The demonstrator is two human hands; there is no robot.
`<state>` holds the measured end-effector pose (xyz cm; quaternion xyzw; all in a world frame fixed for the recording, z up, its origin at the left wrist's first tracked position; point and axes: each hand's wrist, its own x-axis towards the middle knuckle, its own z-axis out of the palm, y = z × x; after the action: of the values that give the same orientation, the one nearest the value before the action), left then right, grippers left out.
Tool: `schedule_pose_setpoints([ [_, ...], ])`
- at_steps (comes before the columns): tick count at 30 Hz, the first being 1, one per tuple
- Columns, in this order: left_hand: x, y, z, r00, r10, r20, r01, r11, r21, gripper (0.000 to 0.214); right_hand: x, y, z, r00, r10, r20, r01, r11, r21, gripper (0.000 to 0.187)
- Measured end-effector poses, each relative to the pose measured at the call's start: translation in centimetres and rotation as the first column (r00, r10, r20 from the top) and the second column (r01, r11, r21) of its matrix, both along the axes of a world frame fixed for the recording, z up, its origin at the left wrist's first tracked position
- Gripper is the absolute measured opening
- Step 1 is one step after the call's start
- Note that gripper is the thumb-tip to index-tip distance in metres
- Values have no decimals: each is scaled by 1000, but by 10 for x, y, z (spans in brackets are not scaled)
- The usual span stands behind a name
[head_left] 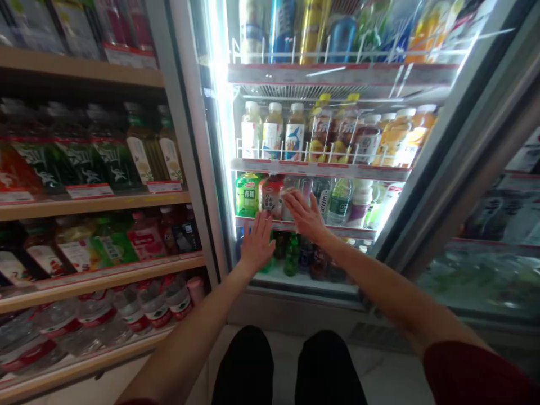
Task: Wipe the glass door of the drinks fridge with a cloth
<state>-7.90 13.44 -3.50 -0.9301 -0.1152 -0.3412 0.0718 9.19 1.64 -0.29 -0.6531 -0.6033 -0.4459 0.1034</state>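
Note:
I face an open drinks fridge with lit wire shelves (320, 167) of bottles. My right hand (304, 214) reaches to the third shelf down, fingers stretched out and touching a clear bottle (291, 194) beside a red-labelled bottle (271, 194). My left hand (257, 243) is held up just below and to the left, fingers extended and together, in front of the shelf edge and the dark bottles on the lowest shelf. It holds nothing. A green bottle (247, 194) stands at the shelf's left end.
The fridge's glass door (472, 140) is swung open on the right. Wooden shelves (93, 205) on the left carry tea bottles, snack packets and water bottles. My knees in dark trousers (291, 365) are at the bottom, above a pale floor.

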Motion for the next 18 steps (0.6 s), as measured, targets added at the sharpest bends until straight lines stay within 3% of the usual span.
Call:
schedule_pose_setpoints([
  [6, 13, -21, 2, 997, -65, -30, 66, 997, 31, 65, 7, -33, -13, 1000, -8, 3, 8, 997, -77, 66],
  [12, 34, -42, 13, 992, -118, -32, 119, 992, 41, 65, 33, -62, 6, 981, -161, -112, 171, 982, 81, 65],
  [18, 50, -70, 5, 978, -183, -101, 188, 981, 50, 62, 31, -94, -32, 994, -104, -23, 103, 993, -59, 64],
])
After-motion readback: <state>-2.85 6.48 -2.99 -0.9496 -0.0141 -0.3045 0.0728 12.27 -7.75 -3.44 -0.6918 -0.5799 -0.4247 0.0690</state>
